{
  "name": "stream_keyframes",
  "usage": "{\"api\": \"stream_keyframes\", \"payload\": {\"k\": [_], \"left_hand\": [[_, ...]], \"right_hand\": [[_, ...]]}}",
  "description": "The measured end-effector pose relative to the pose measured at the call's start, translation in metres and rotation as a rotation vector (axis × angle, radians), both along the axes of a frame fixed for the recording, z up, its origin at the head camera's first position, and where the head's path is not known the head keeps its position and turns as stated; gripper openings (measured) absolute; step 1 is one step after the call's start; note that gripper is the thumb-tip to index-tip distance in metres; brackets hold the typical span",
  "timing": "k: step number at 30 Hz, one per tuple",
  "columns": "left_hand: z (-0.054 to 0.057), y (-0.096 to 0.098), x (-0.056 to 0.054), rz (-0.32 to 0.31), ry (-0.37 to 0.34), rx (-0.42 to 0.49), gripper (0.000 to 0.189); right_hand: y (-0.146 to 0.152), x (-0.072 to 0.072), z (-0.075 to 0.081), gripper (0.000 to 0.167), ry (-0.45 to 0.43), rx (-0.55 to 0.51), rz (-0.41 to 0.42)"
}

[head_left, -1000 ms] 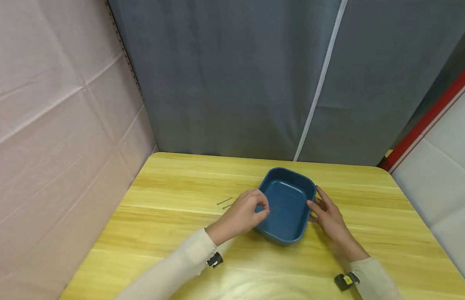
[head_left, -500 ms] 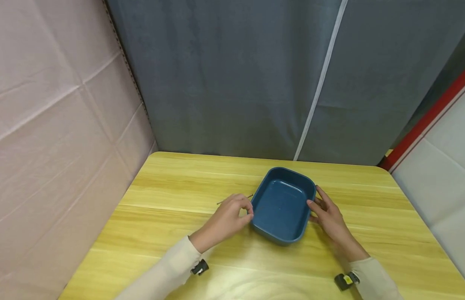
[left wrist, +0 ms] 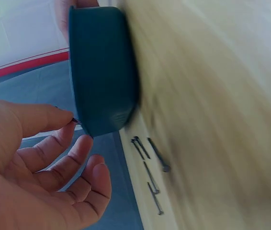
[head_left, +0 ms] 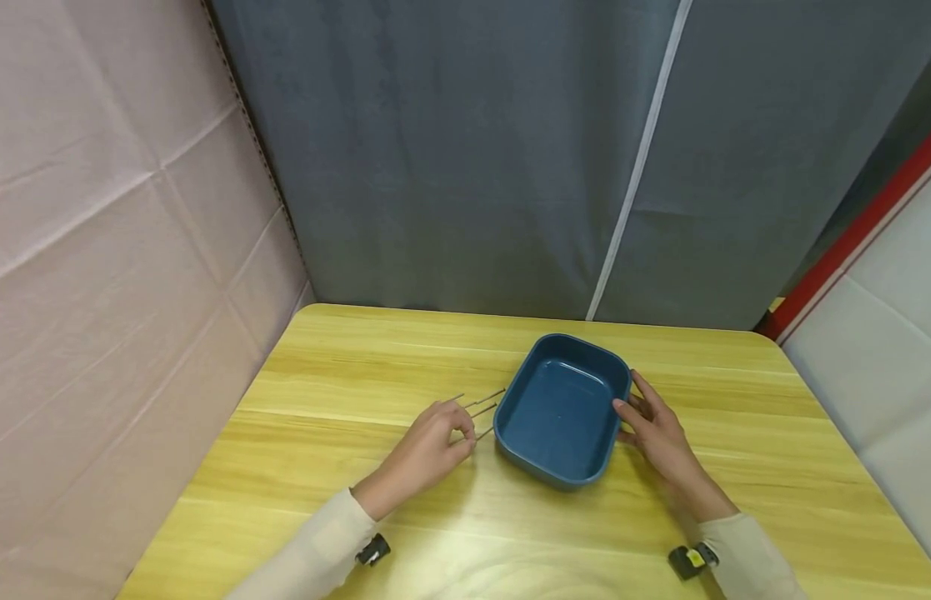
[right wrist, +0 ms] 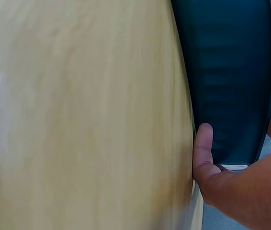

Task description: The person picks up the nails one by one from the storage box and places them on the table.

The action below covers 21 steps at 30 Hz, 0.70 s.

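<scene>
A dark blue plastic bin (head_left: 558, 425) stands upright on the table. My right hand (head_left: 663, 437) holds its right side, thumb at the rim and fingers against the outer wall; the right wrist view shows a fingertip on that wall (right wrist: 226, 91). Just left of the bin is my left hand (head_left: 431, 446), pinching a nail (left wrist: 76, 120) between thumb and index finger, mostly hidden by them. Several loose nails (head_left: 486, 397) lie on the wood between this hand and the bin. The left wrist view shows these nails (left wrist: 158, 155) below the bin's corner.
The wood-grain table (head_left: 345, 367) backs onto a grey curtain (head_left: 450, 167). A pale cloth wall (head_left: 135, 250) borders the left, and a white panel with a red edge (head_left: 863, 225) the right. Both sleeves carry small black wrist devices (head_left: 372, 550).
My left hand has moved left from over the bin to beside the nails, so more of them show near the bin. My right hand and the bin have stayed put.
</scene>
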<state>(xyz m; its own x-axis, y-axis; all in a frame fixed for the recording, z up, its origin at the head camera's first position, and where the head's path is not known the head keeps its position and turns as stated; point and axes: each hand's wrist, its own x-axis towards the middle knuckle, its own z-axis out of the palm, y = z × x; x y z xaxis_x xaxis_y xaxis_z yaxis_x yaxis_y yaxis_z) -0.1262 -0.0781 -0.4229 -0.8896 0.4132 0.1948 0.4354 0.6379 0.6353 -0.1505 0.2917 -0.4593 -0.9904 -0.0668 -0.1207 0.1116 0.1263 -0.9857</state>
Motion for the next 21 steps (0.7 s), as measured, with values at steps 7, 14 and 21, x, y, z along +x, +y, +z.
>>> {"api": "stream_keyframes", "payload": {"k": [7,14,21], "left_hand": [[-0.013,-0.007,0.002,0.007,0.012,-0.042,0.014],[-0.02,-0.01,0.002,0.007,0.022,-0.093,0.01],[-0.028,-0.011,0.002,-0.006,0.097,-0.182,0.009]], "right_hand": [[0.0,-0.001,0.0,0.082,-0.003,0.005,-0.004],[0.0,-0.001,0.0,0.082,-0.005,0.016,0.002],[-0.002,-0.001,-0.001,0.082,-0.005,0.01,-0.001]]}}
